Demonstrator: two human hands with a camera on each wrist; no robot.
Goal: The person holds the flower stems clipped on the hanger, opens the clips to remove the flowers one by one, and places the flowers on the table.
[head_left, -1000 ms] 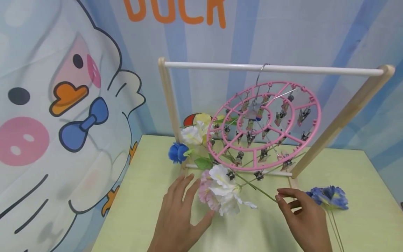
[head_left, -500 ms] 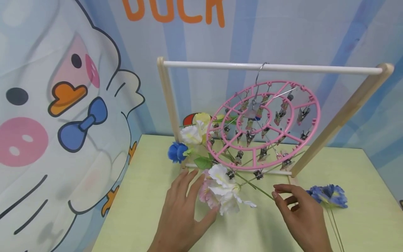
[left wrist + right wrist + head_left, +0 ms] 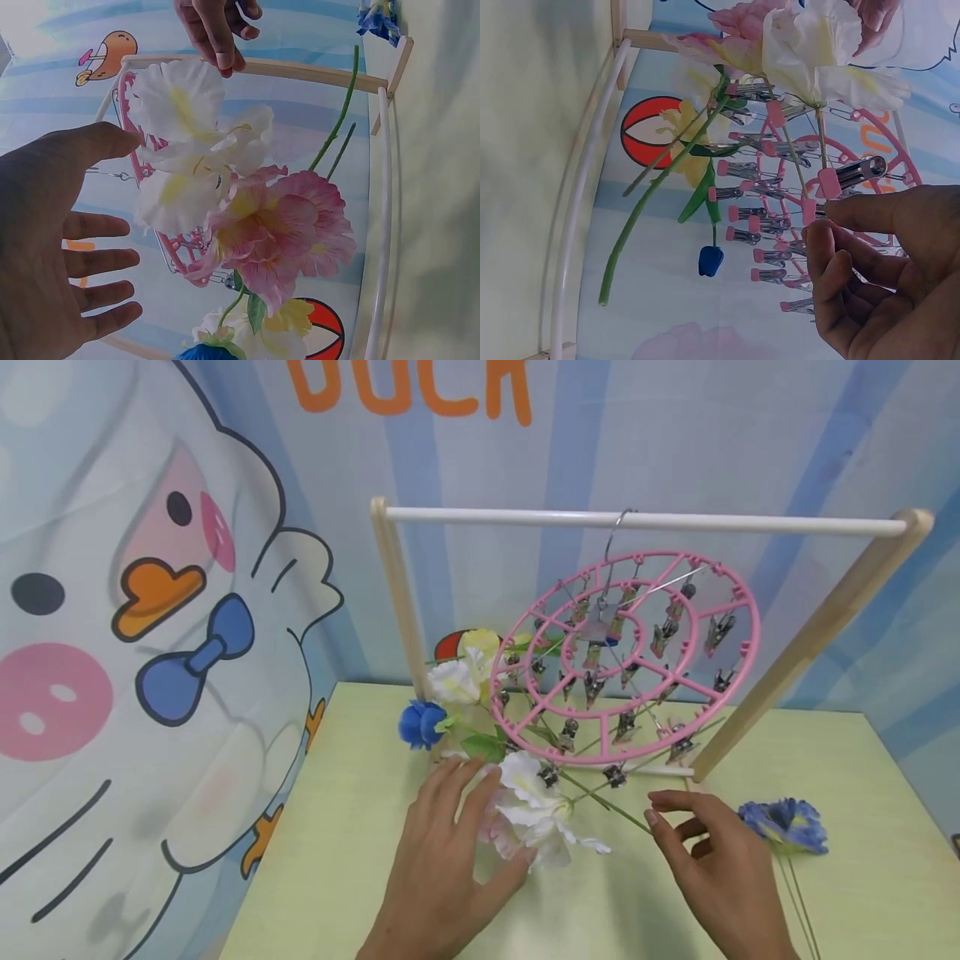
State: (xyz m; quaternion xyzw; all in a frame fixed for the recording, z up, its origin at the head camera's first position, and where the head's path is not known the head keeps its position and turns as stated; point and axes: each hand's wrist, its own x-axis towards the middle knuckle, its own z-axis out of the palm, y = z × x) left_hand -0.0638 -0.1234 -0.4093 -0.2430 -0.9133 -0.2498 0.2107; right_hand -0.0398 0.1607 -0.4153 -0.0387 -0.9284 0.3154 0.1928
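A white artificial flower [image 3: 540,814] and a pink one [image 3: 274,225] hang at the front edge of a pink round clip hanger [image 3: 603,760]. My left hand [image 3: 446,852] lies beside them with its fingers spread, thumb tip near the white petals; in the left wrist view its palm shows bare. In the head view it covers part of the pink bloom. To the right of the flowers is my right hand [image 3: 720,860], fingers loosely curled, thumb and index tips close together. In the right wrist view those tips overlap a metal clip [image 3: 851,176] hanging nearby.
A wooden rack with a white top bar [image 3: 487,516] carries the hanger. Behind its left side are a blue flower [image 3: 422,724], a yellow flower [image 3: 482,643] and leafy green stems. A blue-violet flower [image 3: 787,825] lies at the table's right. A printed duck backdrop [image 3: 187,677] stands close on the left.
My left hand has moved right and slightly up toward the pink and white flowers, covering more of the pink one. My right hand has shifted a little left and up.
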